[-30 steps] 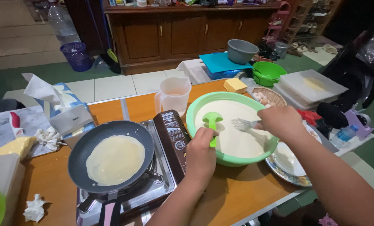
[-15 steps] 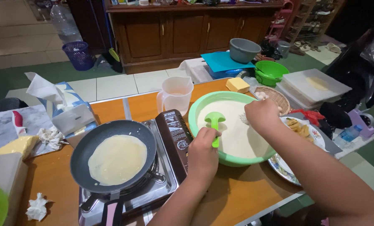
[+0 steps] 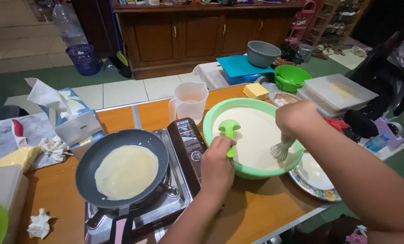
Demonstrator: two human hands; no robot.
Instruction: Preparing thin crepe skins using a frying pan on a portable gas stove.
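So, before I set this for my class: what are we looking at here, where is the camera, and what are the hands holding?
There is no machine: a person cooks with bare hands, and the one camera sits on their head, looking down. The left hand grips a green ladle at the rim of a green bowl full of pale batter. The right hand holds a whisk over the same bowl. On the wooden table a dark pan with a thin crepe sits on a portable stove. A clear jug stands behind it, and a patterned plate lies beside the bowl.
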